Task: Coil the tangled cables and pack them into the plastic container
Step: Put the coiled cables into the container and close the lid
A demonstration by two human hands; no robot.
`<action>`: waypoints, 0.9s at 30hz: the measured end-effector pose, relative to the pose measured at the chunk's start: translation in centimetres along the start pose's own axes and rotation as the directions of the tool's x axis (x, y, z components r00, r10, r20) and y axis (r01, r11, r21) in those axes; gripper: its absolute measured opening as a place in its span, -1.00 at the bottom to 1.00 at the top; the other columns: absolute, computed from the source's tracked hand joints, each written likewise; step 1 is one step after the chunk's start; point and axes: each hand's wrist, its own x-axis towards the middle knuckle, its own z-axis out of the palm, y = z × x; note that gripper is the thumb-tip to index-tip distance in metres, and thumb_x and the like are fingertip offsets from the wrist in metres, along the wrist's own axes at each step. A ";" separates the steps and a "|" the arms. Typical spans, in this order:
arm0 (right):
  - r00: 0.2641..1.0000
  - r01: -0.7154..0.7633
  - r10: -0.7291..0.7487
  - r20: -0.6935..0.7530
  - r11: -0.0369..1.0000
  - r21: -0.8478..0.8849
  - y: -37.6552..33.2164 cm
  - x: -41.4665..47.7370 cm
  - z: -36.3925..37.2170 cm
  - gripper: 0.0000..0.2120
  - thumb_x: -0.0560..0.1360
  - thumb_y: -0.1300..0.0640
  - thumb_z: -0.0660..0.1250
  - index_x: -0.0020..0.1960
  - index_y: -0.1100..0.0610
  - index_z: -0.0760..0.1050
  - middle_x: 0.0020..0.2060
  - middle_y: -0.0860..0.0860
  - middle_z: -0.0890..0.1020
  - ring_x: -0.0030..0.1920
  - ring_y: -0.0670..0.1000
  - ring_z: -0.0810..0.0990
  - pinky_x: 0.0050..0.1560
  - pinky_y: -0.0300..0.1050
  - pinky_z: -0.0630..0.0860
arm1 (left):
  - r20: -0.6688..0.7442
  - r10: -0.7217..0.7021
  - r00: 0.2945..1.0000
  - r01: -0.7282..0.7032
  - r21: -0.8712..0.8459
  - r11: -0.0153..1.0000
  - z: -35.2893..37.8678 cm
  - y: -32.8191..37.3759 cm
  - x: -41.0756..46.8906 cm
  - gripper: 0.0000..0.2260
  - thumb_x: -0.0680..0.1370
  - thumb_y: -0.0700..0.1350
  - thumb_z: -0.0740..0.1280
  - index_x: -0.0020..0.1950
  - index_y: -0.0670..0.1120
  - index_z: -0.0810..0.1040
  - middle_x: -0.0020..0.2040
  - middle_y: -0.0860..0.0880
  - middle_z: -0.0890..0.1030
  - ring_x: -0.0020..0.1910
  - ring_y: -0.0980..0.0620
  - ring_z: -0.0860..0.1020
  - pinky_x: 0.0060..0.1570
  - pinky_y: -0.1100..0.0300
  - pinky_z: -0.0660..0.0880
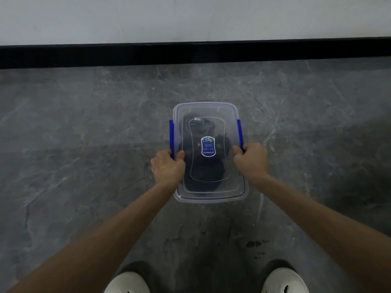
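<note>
A clear plastic container [208,111] with its lid on sits on the grey floor in the middle of the view. Dark cables [197,127] show dimly through the lid, which carries a blue oval sticker [208,146]. Blue clips run along both long sides. My left hand [168,166] grips the left blue clip [171,129], thumb on the lid. My right hand [250,158] grips the right blue clip [239,129] the same way.
The grey marble-patterned floor [84,144] spreads on all sides of the box. A black skirting board [190,52] and a pale wall run across the far side. Two white shoes [127,283] are at the bottom edge.
</note>
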 end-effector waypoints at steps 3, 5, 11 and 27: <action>1.000 0.003 -0.003 -0.004 1.000 -0.015 -0.2 0.0 -0.2 -0.70 0.54 0.17 0.32 -0.33 0.22 0.39 -0.48 0.00 0.38 -0.40 0.02 0.41 -0.39 -0.27 0.26 | -0.002 0.012 1.000 -0.012 0.010 1.000 0.0 0.2 0.0 -0.80 0.58 -0.06 0.34 -0.09 -0.20 0.56 -0.20 -0.12 0.57 -0.18 -0.08 0.56 -0.08 0.07 0.54; 1.000 0.010 -0.010 -0.004 1.000 -0.017 -0.2 -0.1 -0.1 -0.75 0.54 0.18 0.32 -0.28 0.24 0.43 -0.44 0.05 0.42 -0.35 0.06 0.44 -0.30 -0.23 0.33 | -0.004 0.010 1.000 -0.010 0.017 1.000 0.1 0.3 0.0 -0.80 0.58 -0.07 0.35 -0.08 -0.22 0.56 -0.19 -0.14 0.58 -0.18 -0.08 0.56 -0.11 0.09 0.54; 0.999 0.017 -0.018 -0.034 1.000 -0.025 -0.5 -0.3 0.2 -0.79 0.55 0.18 0.31 -0.15 0.33 0.53 -0.28 0.11 0.49 -0.25 0.07 0.49 -0.20 -0.16 0.43 | -0.040 0.032 0.999 -0.028 0.103 0.994 0.6 0.6 -0.1 -0.77 0.58 -0.09 0.33 -0.02 -0.28 0.55 -0.07 -0.21 0.60 -0.08 -0.15 0.56 -0.02 0.00 0.56; 1.000 0.020 -0.021 0.012 0.998 0.051 0.3 0.6 0.2 -0.81 0.52 0.20 0.34 -0.24 0.25 0.48 -0.41 0.03 0.47 -0.37 0.00 0.47 -0.45 -0.38 0.36 | 0.136 -0.004 0.991 0.008 -0.034 0.999 -1.1 1.2 3.1 -0.60 0.54 0.08 0.36 0.22 -0.17 0.45 0.05 -0.06 0.55 -0.06 0.00 0.56 -0.13 0.12 0.53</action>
